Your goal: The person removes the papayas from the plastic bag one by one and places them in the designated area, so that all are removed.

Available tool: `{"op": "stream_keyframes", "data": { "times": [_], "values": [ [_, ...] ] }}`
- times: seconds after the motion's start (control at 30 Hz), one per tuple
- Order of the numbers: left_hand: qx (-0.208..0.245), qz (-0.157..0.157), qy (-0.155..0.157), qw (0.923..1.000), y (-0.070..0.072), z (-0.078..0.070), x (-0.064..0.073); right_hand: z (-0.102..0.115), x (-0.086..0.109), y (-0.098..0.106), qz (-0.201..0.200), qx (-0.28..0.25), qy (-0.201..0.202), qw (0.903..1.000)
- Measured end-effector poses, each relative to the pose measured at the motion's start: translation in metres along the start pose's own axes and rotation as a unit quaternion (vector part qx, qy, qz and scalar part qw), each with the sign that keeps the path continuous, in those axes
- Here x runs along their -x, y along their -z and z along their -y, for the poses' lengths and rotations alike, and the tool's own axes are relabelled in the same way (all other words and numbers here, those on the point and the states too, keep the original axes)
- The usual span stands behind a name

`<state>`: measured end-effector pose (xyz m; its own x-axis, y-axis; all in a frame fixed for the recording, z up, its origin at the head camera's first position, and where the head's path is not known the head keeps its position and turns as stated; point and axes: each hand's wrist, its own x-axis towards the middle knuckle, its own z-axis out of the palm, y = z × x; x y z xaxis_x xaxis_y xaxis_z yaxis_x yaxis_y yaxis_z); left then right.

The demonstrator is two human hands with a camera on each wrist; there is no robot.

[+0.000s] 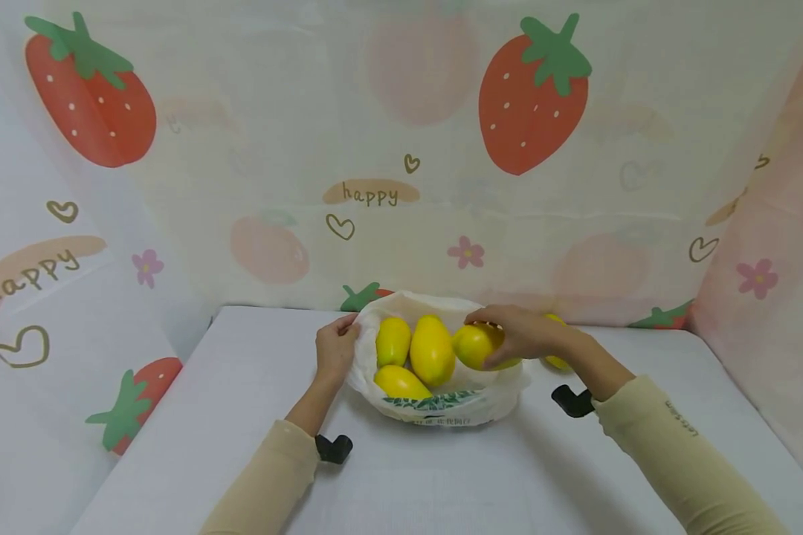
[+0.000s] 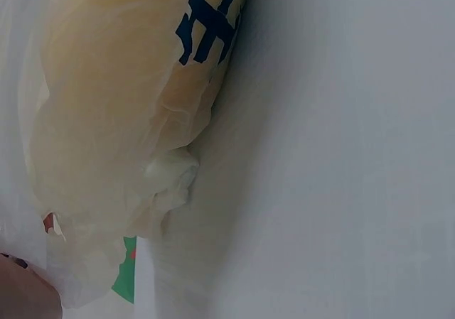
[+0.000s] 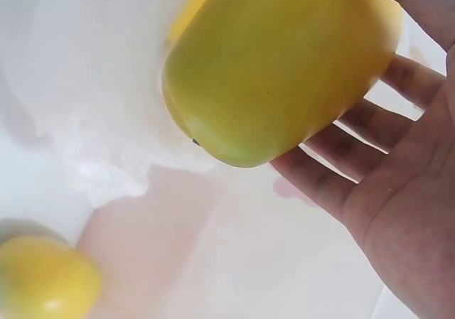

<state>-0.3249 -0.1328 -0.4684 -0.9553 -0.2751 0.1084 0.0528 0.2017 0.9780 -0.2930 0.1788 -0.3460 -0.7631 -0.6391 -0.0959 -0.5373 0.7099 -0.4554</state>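
Note:
A white plastic bag [image 1: 502,401] with green print stands open-mouthed on the table. My left hand [image 1: 334,349] pinches its left rim; in the left wrist view the bag side [image 2: 106,120] bulges, and only a bit of that hand [image 2: 28,290] shows in the corner. Inside lie three yellow mangoes: one at the back left [image 1: 392,342], one in the middle [image 1: 432,353], one in front [image 1: 401,383]. My right hand [image 1: 529,333] grips another mango [image 1: 473,347] over the right part of the opening. The right wrist view shows this greenish-yellow mango [image 3: 277,70] between thumb and spread, bent fingers [image 3: 380,123].
Another mango [image 1: 555,319] sits on the white table [image 1: 428,483] right of the bag, partly behind my right wrist; the right wrist view shows it [image 3: 46,276] at lower left. Cloth walls [image 1: 294,134] with strawberry prints enclose the back and sides. Black wrist mounts [image 1: 334,449] stick out from both sleeves.

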Motion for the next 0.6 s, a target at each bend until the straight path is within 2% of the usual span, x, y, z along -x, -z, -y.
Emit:
{"op": "stream_keyframes", "data": {
  "times": [0.43,0.6],
  "values": [
    [0.001,-0.002,-0.003,1.0,-0.002,0.0,0.0,-0.007,0.009,0.016,-0.027,0.039,-0.01,0.9988],
    [0.001,-0.001,0.005,1.0,-0.001,0.0,0.0,-0.011,0.011,0.021,-0.027,0.033,-0.02,0.9989]
  ]
}}
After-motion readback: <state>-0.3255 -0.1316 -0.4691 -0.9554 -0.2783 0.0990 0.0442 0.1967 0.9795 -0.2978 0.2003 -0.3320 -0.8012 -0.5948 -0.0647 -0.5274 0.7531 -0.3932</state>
